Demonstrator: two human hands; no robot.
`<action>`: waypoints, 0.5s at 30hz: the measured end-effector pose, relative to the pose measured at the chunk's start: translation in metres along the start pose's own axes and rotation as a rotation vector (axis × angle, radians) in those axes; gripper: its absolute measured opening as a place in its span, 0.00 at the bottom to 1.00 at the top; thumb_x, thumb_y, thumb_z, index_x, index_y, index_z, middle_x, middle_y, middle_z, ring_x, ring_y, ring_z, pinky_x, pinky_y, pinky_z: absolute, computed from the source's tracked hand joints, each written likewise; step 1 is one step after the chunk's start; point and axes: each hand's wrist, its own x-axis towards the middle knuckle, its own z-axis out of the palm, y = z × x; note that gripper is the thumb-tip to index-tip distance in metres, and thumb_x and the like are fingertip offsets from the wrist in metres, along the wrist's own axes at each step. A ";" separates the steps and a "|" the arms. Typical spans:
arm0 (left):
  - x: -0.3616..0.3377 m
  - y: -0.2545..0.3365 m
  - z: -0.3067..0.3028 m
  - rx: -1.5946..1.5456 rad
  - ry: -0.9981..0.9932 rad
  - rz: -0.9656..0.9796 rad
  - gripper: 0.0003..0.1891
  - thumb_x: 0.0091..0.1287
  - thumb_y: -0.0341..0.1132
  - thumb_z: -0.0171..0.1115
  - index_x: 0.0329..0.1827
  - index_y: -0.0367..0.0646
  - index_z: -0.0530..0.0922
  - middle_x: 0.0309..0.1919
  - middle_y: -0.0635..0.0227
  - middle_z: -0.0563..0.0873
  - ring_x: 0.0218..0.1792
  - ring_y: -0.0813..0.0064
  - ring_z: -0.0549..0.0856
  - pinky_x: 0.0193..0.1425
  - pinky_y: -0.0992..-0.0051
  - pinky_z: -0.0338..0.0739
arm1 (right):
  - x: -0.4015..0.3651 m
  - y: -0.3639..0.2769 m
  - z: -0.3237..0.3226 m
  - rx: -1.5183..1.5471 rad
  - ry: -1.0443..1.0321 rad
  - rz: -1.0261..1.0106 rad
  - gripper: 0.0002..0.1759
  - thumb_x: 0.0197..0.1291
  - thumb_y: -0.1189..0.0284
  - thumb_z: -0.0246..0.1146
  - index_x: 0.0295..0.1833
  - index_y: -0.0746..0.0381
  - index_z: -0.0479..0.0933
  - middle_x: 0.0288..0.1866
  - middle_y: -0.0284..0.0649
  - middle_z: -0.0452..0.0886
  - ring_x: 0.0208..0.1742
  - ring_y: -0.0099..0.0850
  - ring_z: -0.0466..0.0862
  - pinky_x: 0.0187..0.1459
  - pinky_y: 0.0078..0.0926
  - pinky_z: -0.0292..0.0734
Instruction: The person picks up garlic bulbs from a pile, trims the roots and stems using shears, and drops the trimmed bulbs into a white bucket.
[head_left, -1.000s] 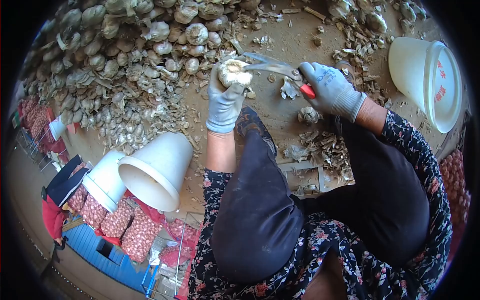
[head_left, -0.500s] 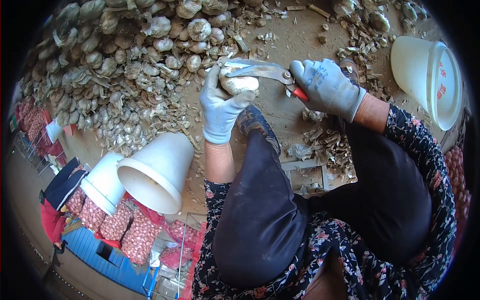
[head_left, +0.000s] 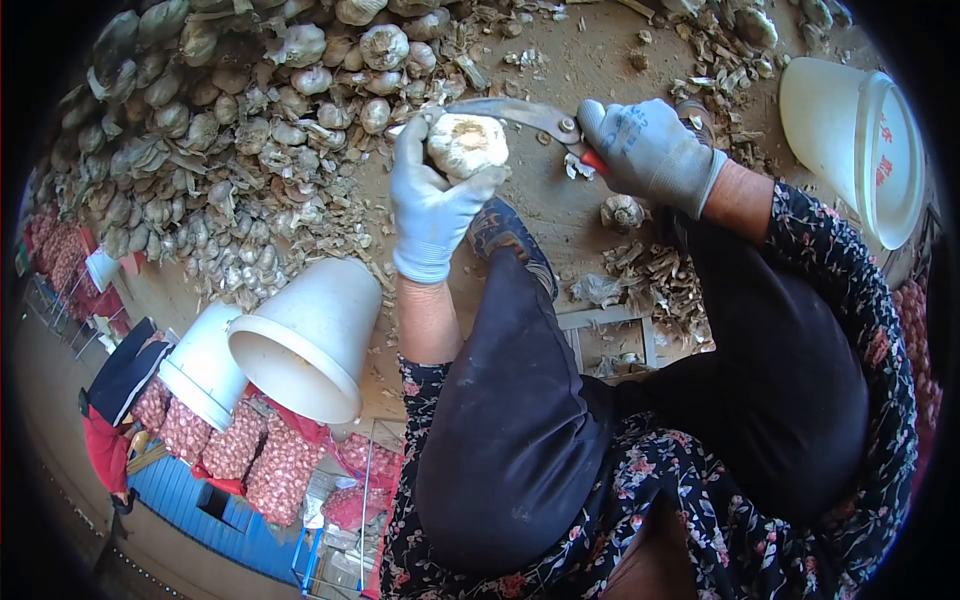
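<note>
My left hand [head_left: 432, 215], in a pale knitted work glove, is wrapped round a white garlic bulb [head_left: 468, 150]. The bulb's brownish flat end faces up toward me. In my gloved right hand [head_left: 648, 152] is a pair of pruning shears [head_left: 528, 112] with a red handle, its curved blade reaching left along the bulb's far edge. The blade's tip passes close to my left fingertips. On the ground below my right hand lies another garlic bulb [head_left: 622, 212].
A large garlic heap [head_left: 230, 135] fills the upper left. White buckets [head_left: 320, 320] lie tipped at left, and another bucket [head_left: 822, 120] is at right. Dry trimmings [head_left: 660, 285] litter the ground between my legs. Beyond, a person [head_left: 108, 435] bends near filled mesh sacks [head_left: 285, 470].
The shears' blade has gone from lying across the bulb's top to its far edge, so the flat brownish end now shows. Both hands have shifted slightly left and up.
</note>
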 end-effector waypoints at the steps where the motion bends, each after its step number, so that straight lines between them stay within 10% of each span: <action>1: 0.001 -0.002 0.004 0.043 0.034 -0.009 0.38 0.45 0.28 0.78 0.58 0.32 0.65 0.46 0.62 0.77 0.46 0.74 0.81 0.51 0.75 0.80 | 0.003 0.003 0.003 -0.001 0.000 -0.003 0.19 0.54 0.63 0.64 0.42 0.65 0.67 0.32 0.54 0.81 0.39 0.44 0.84 0.40 0.45 0.78; 9: 0.001 -0.006 0.002 0.233 0.120 0.013 0.35 0.47 0.26 0.74 0.58 0.31 0.64 0.49 0.59 0.76 0.47 0.75 0.79 0.50 0.76 0.79 | -0.008 0.012 0.009 -0.141 0.268 -0.109 0.20 0.55 0.63 0.63 0.47 0.63 0.68 0.37 0.46 0.79 0.40 0.44 0.83 0.38 0.39 0.77; 15: 0.001 -0.019 0.003 0.412 0.133 -0.014 0.36 0.45 0.28 0.77 0.57 0.31 0.67 0.46 0.59 0.79 0.42 0.74 0.81 0.46 0.75 0.81 | 0.007 0.004 0.005 0.050 -0.020 -0.028 0.16 0.57 0.63 0.61 0.43 0.64 0.70 0.34 0.50 0.81 0.39 0.48 0.83 0.39 0.44 0.77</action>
